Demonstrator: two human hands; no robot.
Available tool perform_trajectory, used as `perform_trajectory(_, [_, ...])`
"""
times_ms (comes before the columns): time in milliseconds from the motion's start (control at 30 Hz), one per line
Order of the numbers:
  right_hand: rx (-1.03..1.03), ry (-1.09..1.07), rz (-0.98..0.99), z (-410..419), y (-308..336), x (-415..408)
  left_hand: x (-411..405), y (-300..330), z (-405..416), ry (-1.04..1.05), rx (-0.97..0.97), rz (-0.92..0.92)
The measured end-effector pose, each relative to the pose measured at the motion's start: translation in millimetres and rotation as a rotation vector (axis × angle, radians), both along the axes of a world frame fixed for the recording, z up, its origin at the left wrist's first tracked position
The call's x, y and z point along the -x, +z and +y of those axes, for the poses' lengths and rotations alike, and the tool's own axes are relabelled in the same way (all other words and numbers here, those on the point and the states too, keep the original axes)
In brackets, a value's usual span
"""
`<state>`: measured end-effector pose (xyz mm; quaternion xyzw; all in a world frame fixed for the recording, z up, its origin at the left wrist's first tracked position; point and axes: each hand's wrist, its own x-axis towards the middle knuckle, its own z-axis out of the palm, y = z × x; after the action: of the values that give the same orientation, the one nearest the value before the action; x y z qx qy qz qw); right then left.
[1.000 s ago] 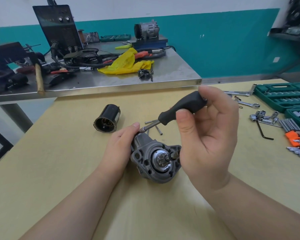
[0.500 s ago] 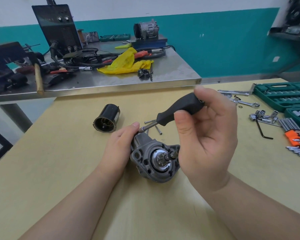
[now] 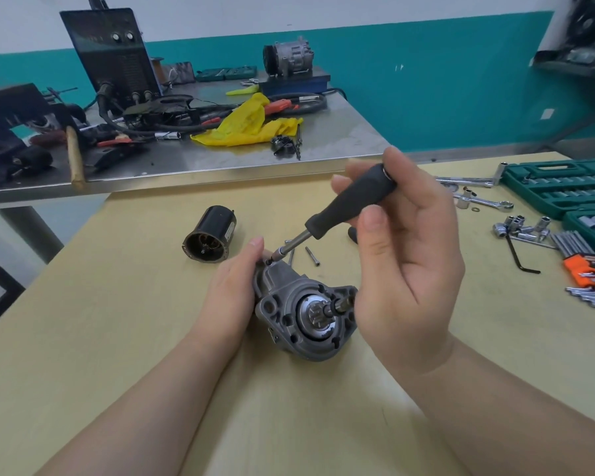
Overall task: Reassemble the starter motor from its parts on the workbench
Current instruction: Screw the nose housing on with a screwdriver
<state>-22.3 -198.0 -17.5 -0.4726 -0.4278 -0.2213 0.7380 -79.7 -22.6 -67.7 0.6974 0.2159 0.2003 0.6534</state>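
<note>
- A grey metal starter motor housing [image 3: 304,314] lay near the middle of a pale wooden tabletop [image 3: 117,338], its round open face with the small pinion gear turned toward the camera.
- The left hand [image 3: 234,286] rested against the housing's left side, fingers curled round it and the thumb tip up by its top corner.
- The right hand [image 3: 402,266] held a screwdriver [image 3: 344,206] by its black handle, thumb and fingers wrapped in a closed grip; the shaft slanted down and left, its tip meeting a screw at the housing's top left corner, just beside the left thumb.
- Two loose bolts [image 3: 312,256] lay on the tabletop just behind the housing.
- A black cylindrical motor body [image 3: 209,239] lay on its side to the back left, well apart, its open end showing windings.
- At the right edge sat green socket cases [image 3: 560,187], loose sockets [image 3: 519,228], wrenches and an orange holder of hex keys [image 3: 589,266].
- Behind stood a steel table [image 3: 340,139] crowded with a yellow cloth [image 3: 251,127], cables, a black machine and a hammer.
</note>
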Motion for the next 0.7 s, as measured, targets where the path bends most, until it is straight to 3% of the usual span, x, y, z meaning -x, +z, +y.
perform_trajectory(433, [-0.028,-0.009,0.046,1,4,-3,3,2,-1,-0.025,-0.019,-0.020])
perform_trajectory(700, [-0.007,0.014,-0.084,3,4,2,4,5,-4,-0.032,0.000,-0.012])
